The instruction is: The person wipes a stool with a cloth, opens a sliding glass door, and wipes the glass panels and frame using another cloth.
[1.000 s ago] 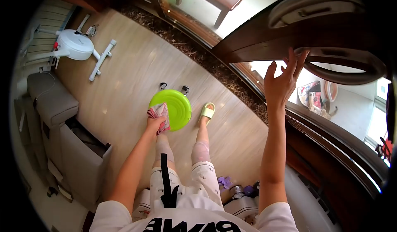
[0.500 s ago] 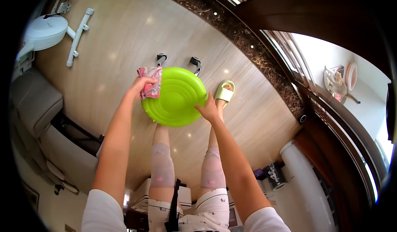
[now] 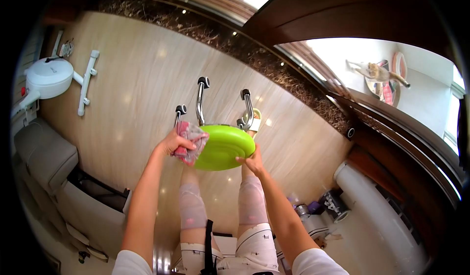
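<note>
A round green stool (image 3: 223, 145) with chrome legs and black wheels is tilted, its seat facing me. My left hand (image 3: 177, 143) is closed on a crumpled pink and grey cloth (image 3: 193, 139) at the seat's left edge; whether its fingers also hold the rim is hidden. At the right edge, my right hand (image 3: 253, 160) grips the seat, thumb on top and fingers beneath.
White exercise equipment (image 3: 51, 78) stands at the left, above a grey sofa (image 3: 46, 152). Dark door frames and a marble strip (image 3: 254, 54) run across the upper right. Beyond the opening, a cat (image 3: 377, 72) is by a basket. A green slipper (image 3: 255, 121) is behind the stool.
My right hand has come from the door handle down to the stool's rim. The stool has tipped, showing its legs and wheels. The cloth remains in my left hand.
</note>
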### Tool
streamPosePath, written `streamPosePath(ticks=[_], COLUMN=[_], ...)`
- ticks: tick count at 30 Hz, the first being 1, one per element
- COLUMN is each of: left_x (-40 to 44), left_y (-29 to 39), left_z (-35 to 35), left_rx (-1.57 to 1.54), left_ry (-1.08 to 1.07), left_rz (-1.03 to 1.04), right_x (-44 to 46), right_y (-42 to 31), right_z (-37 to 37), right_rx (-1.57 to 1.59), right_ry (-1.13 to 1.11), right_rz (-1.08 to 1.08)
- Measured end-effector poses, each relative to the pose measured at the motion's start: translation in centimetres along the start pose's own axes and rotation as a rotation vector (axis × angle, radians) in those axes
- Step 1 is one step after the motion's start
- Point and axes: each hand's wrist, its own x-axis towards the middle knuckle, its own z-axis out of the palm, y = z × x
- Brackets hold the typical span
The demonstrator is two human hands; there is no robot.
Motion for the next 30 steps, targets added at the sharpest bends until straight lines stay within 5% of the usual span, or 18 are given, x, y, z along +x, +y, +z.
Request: streamPosePath(ticks=[5,11,14,16,18,22,30], left_x=[-6.6,-13.0,-15.8,-18.2,-19.5,-20.9,-20.5], left_y=[7.0,10.8,13.1,15.0,16.5,19.6,23.3], left_z=[9.6,21.7,28.7,33.1,36.1,36.6,34.1], left_rx=[0.169,0.439,0.850,1.045,1.116,1.037,0.949], left_ry=[0.023,0.229,0.408,0.507,0.535,0.449,0.265], left_rz=[0.093,0.452,0.494,0.535,0.528,0.431,0.385], right_x=[-4.6,-10.0,-13.8,-18.7,-25.5,-27.6,-25.1], right_y=[-5.3,-14.6,-22.4,-30.9,-41.5,-53.1,-55.7], right_z=[-7.1,-16.2,-20.8,-22.9,-24.5,-26.1,-25.6], right_rx=[-0.031,-0.143,-0.287,-0.192,-0.010,0.030,-0.102], right_ry=[-0.037,-0.008,0.039,0.197,0.349,0.611,0.738], right_rz=[-0.118,-0.266,-0.409,-0.785,-0.898,-1.291,-1.297])
